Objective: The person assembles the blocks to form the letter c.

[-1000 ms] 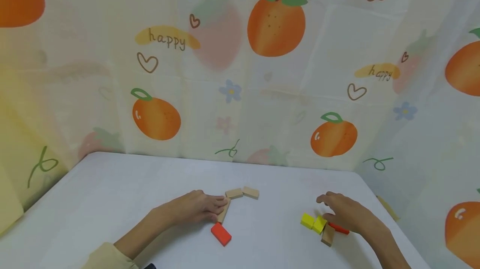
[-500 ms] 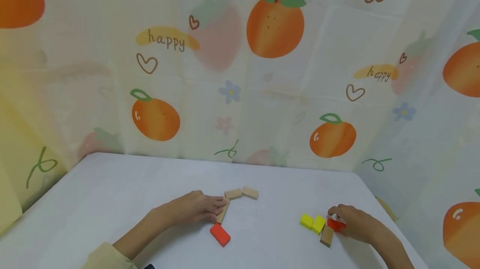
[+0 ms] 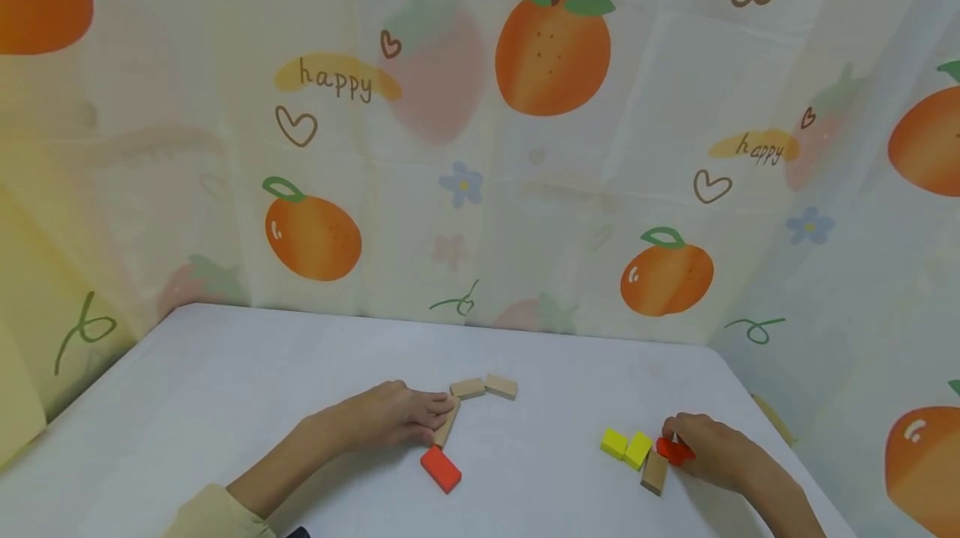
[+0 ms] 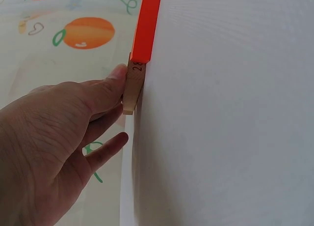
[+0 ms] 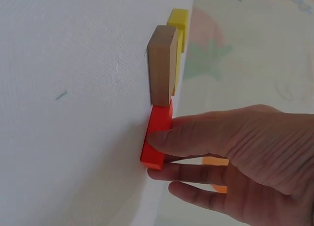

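My left hand (image 3: 390,417) holds a wooden block (image 3: 447,427) lying on the table, with thumb and fingertips against it. A red block (image 3: 441,470) meets that block's near end. Two more wooden blocks, one (image 3: 468,389) beside the other (image 3: 502,386), continue the row from its far end. On the right, my right hand (image 3: 708,446) pinches another red block (image 5: 159,135) between thumb and fingers. This red block touches or nearly touches a wooden block (image 5: 162,66). Two yellow blocks (image 3: 638,450) (image 3: 613,443) lie just left of them.
The white table (image 3: 300,363) runs back to a printed fabric curtain (image 3: 480,213) with oranges on it. More fabric hangs at both sides. White tabletop separates the two groups of blocks.
My right hand has come down from above the right-hand blocks and taken hold of the red block, which now stands at a slightly different angle. The left hand has stayed in place.
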The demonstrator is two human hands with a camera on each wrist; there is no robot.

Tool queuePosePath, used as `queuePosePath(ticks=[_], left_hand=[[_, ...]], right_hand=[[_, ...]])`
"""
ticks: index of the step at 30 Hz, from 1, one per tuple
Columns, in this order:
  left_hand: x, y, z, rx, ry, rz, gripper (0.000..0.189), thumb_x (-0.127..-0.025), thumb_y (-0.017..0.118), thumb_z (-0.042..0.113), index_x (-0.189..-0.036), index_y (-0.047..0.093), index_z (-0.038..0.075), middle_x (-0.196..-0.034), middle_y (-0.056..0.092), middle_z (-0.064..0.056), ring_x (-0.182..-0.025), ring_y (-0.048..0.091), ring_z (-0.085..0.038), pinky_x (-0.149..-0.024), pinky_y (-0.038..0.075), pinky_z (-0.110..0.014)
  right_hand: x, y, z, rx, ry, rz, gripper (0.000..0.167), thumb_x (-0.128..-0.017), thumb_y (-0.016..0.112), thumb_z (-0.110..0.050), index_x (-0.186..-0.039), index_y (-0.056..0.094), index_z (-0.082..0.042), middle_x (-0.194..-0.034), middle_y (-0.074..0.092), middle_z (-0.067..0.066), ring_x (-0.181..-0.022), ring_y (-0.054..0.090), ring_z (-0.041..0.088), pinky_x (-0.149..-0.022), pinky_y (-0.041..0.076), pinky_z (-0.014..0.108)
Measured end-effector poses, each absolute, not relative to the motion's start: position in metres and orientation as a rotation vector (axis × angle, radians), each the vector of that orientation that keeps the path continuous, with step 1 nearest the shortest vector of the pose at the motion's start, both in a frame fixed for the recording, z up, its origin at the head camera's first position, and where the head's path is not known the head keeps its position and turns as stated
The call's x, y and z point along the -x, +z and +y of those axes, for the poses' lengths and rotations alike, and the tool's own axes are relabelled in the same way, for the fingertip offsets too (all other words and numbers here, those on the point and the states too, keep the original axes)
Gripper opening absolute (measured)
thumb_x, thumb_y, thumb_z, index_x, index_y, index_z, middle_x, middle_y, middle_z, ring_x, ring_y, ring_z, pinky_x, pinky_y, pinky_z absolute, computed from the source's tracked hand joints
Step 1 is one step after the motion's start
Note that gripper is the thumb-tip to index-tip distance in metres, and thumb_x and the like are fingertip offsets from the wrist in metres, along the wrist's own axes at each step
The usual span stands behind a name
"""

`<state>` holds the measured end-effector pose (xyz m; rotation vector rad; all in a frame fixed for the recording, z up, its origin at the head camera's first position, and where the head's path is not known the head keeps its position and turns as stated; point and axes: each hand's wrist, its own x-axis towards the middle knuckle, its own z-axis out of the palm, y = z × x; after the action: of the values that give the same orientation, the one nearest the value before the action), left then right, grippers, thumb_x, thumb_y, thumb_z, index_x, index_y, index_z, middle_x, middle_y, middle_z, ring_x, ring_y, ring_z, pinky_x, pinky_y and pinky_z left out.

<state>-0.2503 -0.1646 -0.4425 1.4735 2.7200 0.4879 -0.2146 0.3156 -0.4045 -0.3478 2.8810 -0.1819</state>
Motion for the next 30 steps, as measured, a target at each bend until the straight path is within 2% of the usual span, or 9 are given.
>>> queuePosePath(ticks=[6, 23, 30], left_hand=[[0.248, -0.443, -0.165, -1.477, 0.445, 2.742, 0.036, -0.1, 0.069, 0.03, -0.132, 0.073, 0.015, -0.143, 0.067, -0.007, -0.13, 0.067, -0.023, -0.101, 0.058, -0.046], [0.252, -0.446, -0.165, -1.506, 0.48, 2.731, 0.037, -0.099, 0.07, 0.029, -0.132, 0.072, 0.012, -0.142, 0.067, -0.01, -0.127, 0.069, -0.025, -0.101, 0.059, -0.044], [0.25, -0.444, -0.165, -1.481, 0.483, 2.733, 0.036, -0.1, 0.069, 0.03, -0.132, 0.073, 0.014, -0.143, 0.067, -0.009, -0.127, 0.069, -0.024, -0.102, 0.058, -0.046]], right_hand=[[0.212, -0.403, 0.315, 0.328, -0.147, 2.909, 0.028, -0.083, 0.085, -0.006, -0.106, 0.07, -0.009, -0.094, 0.068, -0.002, -0.082, 0.057, 0.017, -0.083, 0.062, 0.042], [0.198, -0.381, 0.295, 0.537, 0.02, 3.104, 0.035, -0.074, 0.092, -0.006, -0.101, 0.073, -0.018, -0.091, 0.07, -0.01, -0.078, 0.06, 0.008, -0.079, 0.063, 0.034], [0.191, -0.373, 0.273, 0.615, 0.084, 3.135, 0.032, -0.075, 0.091, -0.008, -0.099, 0.073, -0.021, -0.088, 0.067, -0.014, -0.076, 0.057, 0.007, -0.073, 0.058, 0.029]])
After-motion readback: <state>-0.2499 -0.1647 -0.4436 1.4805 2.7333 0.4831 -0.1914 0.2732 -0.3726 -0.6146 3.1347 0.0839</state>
